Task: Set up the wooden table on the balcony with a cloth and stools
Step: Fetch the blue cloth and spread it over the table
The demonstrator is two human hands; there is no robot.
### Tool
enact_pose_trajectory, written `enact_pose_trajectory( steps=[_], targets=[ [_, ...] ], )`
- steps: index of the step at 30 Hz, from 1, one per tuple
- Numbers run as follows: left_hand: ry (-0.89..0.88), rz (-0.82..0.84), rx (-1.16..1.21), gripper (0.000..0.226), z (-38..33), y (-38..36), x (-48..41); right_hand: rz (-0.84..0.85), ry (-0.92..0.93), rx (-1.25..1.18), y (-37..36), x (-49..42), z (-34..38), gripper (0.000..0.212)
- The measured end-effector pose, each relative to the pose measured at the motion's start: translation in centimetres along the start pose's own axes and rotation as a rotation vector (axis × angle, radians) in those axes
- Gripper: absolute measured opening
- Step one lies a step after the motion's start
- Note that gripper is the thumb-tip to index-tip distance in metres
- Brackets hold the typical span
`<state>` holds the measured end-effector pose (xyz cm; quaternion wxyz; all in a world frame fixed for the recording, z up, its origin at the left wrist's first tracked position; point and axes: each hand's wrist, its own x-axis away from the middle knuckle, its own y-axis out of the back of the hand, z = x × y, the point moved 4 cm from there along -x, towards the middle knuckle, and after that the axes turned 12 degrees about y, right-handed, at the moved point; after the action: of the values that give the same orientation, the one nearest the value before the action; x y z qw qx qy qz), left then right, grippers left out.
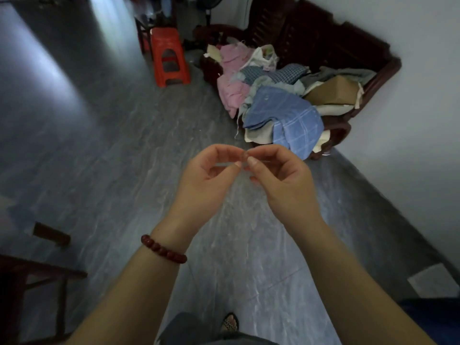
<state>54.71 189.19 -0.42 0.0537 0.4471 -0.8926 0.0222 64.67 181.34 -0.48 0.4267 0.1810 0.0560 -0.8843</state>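
Grey marbled floor (124,158), white wall (410,120). Crumpled blue and pink cloths (281,113) heap on a dark bench (348,46) at one o'clock; an orange stool (169,61) stands at eleven. Left hand (206,175) and right hand (281,178) pinch a small brown thing (244,155).

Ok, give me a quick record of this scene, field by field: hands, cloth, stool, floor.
left hand: raised, fingers curled, tips meeting the right hand's; beaded bracelet on wrist
right hand: raised, fingers curled
holding: unclear, too small to tell
cloths: mixed pile on dark wooden bench
stool: red plastic, upright, left of bench
floor: grey, marbled
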Motion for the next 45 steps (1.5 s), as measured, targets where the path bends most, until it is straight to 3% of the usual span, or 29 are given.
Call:
enact_pose_trajectory(
  steps=[7, 15, 22, 34, 45],
  targets=[
    [0.001, 0.14, -0.01, 0.015, 0.0, -4.6, -9.1, -0.143, -0.015, 0.042, 4.3, -6.3, -4.1, 0.016],
    [0.006, 0.247, 0.018, 0.014, -1.0, -5.9, -24.2, -0.224, -0.03, 0.081, 4.3, -19.4, -10.1, 0.014],
    [-0.009, 0.278, -0.029, 0.015, -3.8, -4.9, -38.2, -0.259, -0.026, 0.128, 2.9, -32.3, -13.6, 0.014],
    [0.076, 0.368, -0.057, 0.015, -2.2, -6.9, -51.1, -0.316, -0.138, 0.095, 4.4, -42.7, -20.6, 0.019],
    [0.007, 0.358, -0.14, 0.017, -5.0, -14.7, -69.0, -0.337, -0.082, 0.063, 11.2, -59.2, -27.5, 0.027]
  ],
)
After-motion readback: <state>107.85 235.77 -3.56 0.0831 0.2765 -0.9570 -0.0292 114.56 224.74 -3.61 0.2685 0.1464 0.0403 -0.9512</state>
